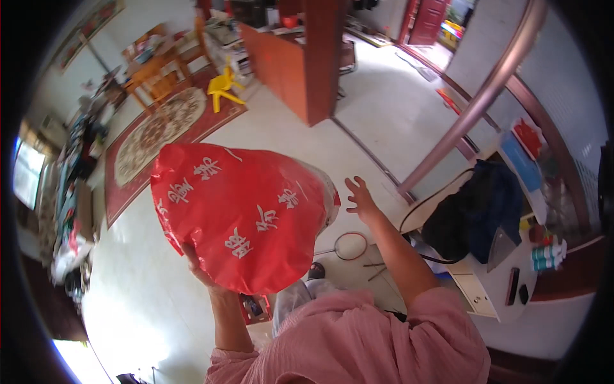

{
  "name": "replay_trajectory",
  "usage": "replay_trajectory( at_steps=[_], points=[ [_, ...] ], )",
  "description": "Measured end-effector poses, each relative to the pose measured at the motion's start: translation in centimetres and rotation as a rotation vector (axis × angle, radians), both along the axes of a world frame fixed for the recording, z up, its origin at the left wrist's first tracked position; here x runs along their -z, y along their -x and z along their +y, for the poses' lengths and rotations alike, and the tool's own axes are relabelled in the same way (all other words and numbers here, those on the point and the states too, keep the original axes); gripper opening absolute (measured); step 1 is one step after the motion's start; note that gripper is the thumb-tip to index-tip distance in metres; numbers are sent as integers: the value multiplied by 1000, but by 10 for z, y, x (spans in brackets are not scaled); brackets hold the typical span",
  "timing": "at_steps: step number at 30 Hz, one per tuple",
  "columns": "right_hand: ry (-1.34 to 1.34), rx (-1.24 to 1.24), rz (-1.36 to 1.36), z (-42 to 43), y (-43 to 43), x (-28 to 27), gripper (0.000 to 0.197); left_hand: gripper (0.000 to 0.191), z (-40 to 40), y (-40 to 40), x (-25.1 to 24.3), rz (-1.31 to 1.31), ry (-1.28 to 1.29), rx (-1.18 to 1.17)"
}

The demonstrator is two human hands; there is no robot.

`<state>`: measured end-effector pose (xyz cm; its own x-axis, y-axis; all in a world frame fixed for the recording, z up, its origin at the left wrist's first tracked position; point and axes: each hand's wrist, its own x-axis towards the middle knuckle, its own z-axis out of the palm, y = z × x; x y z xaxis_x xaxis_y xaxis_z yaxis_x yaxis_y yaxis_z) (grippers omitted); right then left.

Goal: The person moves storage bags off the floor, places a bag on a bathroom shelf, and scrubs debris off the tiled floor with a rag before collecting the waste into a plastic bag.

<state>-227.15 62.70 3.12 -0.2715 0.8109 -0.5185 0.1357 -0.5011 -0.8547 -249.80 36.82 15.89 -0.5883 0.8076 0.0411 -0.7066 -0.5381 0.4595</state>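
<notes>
A large red plastic bag with white writing is held up in front of me, bulging and glossy. My left hand grips its lower left edge; most of the fingers are hidden by the bag. To the right of the bag, my right hand is raised with its fingers spread and holds nothing. A small gap separates it from the bag's pale, crumpled end. What the bag contains cannot be seen.
A badminton racket lies on the floor near my foot. At right, a white table bears a dark cloth bundle and bottles. A metal handrail slants above. A yellow chair stands on a patterned rug.
</notes>
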Motion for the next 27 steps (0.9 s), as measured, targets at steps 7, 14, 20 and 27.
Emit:
replay_trajectory(
  at_steps=[7,14,20,27],
  points=[
    [119,73,553,28,8,36,54,73,171,-2,24,-35,-80,440],
    [222,287,828,158,22,51,48,83,354,-1,53,54,-7,868],
    [148,356,911,301,45,65,42,78,525,18,49,35,-21,946],
    [166,570,995,407,17,28,35,71,698,5,75,28,139,1082]
  ],
)
